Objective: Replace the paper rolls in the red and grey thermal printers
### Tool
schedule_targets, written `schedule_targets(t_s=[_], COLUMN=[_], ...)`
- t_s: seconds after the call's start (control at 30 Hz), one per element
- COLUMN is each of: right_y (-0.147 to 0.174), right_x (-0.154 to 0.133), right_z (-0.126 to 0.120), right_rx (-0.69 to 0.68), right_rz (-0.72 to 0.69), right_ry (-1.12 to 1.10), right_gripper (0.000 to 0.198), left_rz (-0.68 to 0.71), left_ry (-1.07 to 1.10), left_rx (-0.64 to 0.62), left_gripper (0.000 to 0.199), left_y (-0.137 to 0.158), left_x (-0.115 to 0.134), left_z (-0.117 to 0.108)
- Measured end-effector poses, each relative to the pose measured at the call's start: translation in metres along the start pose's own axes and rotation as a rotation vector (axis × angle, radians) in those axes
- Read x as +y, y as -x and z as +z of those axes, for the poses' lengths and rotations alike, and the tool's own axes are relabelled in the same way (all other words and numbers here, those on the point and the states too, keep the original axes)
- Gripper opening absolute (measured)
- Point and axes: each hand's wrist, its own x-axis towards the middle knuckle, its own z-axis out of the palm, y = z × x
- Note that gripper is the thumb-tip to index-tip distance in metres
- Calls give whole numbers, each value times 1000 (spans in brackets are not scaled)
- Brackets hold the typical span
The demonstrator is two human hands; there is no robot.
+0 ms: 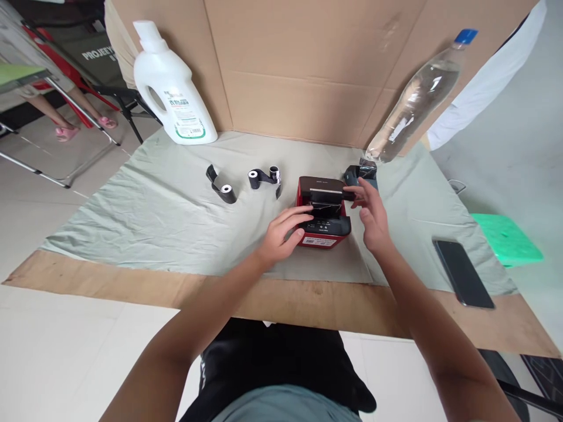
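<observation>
Red and black plastic: boxy device (328, 225), open atop cloth-covered table (171, 217). Right grip (373, 217) loosely spread at the device's right edge; left grip (279, 235) at its near-left corner, impossible to tell whether grasping. Possible trouble: painful pinch from a slipping lid (322, 183), or tilting under uneven pressure. Left of the device, glossy black film rolls (227, 196), cylindrical, with curled tails.

"PROJE…" on chair (94, 57), "衣物" on white bottle (175, 88)
</observation>
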Motion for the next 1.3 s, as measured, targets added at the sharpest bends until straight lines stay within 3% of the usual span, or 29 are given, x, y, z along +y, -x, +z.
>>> schedule_targets(t_s=[0.1, 0.23, 0.3, 0.4, 0.47, 0.53, 0.63, 0.7, 0.77, 0.87, 1.03, 1.17, 1.3], right_y=[-40, -90, -99, -95, -88, -83, -81, -81, -81, -82, -88, -90, -89], right_x=[2, -1, -9, -32, -50, -66, -76, -71, -60, -45, -40, -44, -45], right_z=[0, 8, 11, 9, 3, -5, -7, 1, 13, 27, 32, 32, 27], right_rx=[77, 139, 179, 364, 389, 151, -383, -596, -718, -830, -881, -905, -844], right_rz=[99, 456, 539, 370, 198, 166, 305, 305, 248, 221, 272, 274, 222], right_ry=[-68, -158, -167, -52, 49, 90, 208, 383, 534, 701, 800, 806, 737], right_gripper=[63, 47, 39, 23, 13, 21, 23, 23, 25, 34, 45, 37, 22], left_rz=[58, 95, 116, 165, 204, 228, 243, 245, 238, 229, 224, 205, 194], left_ry=[-70, -123, -135, -154, -172, -184, -192, -195, -192, -179, -171, -170, -189], left_rx=[-47, -97, -101, -82, -62, -52, -49, -51, -67, -93, -86, -61, -28], left_gripper=[40, 38, 38, 38, 38, 38, 38, 39, 40, 41, 39, 37, 37], left_y=[-1, -1, -1, -1, -1, -1, 0, 0, 0, 0, -1, -2, -2], left_x=[-2, -3, -3, -2, -1, 0, 1, 0, 0, 1, 2, 2, 1], left_z=[-2, -5, -6, -7, -7, -6, -6, -6, -8, -9, -11, -12, -15])
